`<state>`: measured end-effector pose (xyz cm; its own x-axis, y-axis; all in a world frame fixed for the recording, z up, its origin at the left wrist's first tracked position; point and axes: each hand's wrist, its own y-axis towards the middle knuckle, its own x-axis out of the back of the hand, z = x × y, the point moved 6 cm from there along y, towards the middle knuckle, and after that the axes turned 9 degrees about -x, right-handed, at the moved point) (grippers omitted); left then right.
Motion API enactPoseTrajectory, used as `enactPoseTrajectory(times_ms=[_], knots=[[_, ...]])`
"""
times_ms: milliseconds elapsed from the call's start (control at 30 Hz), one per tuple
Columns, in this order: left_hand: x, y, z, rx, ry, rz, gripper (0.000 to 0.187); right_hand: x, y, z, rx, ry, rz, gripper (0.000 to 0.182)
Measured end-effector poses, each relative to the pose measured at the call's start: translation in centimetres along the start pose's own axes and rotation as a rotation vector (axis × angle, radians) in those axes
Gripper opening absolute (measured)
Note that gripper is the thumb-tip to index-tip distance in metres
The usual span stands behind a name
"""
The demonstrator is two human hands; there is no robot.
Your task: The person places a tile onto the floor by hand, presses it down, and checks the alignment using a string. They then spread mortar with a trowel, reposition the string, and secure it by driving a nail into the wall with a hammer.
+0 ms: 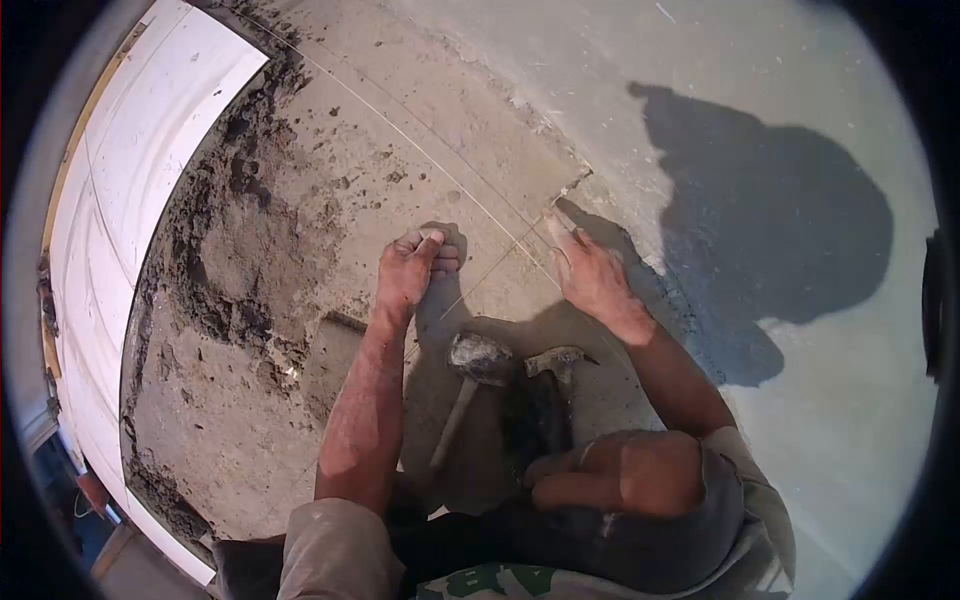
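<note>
My left hand (415,265) is closed above the dirt, thumb pressed on the curled fingers; what it pinches, if anything, is too small to make out. My right hand (588,262) reaches to a corner of the ground with its index finger stretched out along a thin string (530,226). Another string (430,155) runs from the upper left and crosses near that finger. Close to my knees lie a mallet (480,358) with a pale handle and a claw hammer (560,362), side by side on the ground.
Dark loose soil (235,200) lies heaped on the left beside a long white curved panel (150,130). A smooth grey slab (840,430) spans the right, with my shadow on it. My bare knee (640,475) is at the bottom.
</note>
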<state>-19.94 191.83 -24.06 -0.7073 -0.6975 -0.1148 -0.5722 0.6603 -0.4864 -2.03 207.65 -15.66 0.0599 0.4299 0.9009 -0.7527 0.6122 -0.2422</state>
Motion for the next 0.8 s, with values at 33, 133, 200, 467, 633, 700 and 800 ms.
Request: enactPoseTrajectory(times_ms=[33, 133, 200, 467, 633, 700, 800], knots=[[0.0, 0.0, -0.1, -0.005, 0.001, 0.000, 0.024, 0.0, -0.1, 0.0, -0.022, -0.029, -0.002, 0.054], [0.1, 0.0, -0.1, -0.020, -0.004, 0.014, 0.024, 0.7, -0.9, 0.4, -0.037, -0.018, -0.056, 0.050], [0.2, -0.1, -0.1, -0.017, 0.014, 0.004, 0.024, 1.0, -2.1, 0.5, -0.034, 0.018, -0.111, 0.048], [0.1, 0.0, 0.0, -0.006, -0.012, 0.024, 0.029, 1.0, -6.3, 3.9, 0.160, 0.097, -0.216, 0.032], [0.0, -0.2, -0.4, 0.015, -0.032, 0.013, 0.024, -0.6, -9.2, 3.7, 0.121, 0.206, -0.191, 0.026], [0.0, -0.4, -0.4, 0.001, -0.065, 0.014, 0.025, -2.6, -11.1, 1.4, -0.132, 0.193, 0.083, 0.026], [0.6, -0.6, -0.6, -0.017, -0.068, 0.024, 0.028, -2.9, -14.4, -0.4, -0.419, 0.183, 0.274, 0.028]])
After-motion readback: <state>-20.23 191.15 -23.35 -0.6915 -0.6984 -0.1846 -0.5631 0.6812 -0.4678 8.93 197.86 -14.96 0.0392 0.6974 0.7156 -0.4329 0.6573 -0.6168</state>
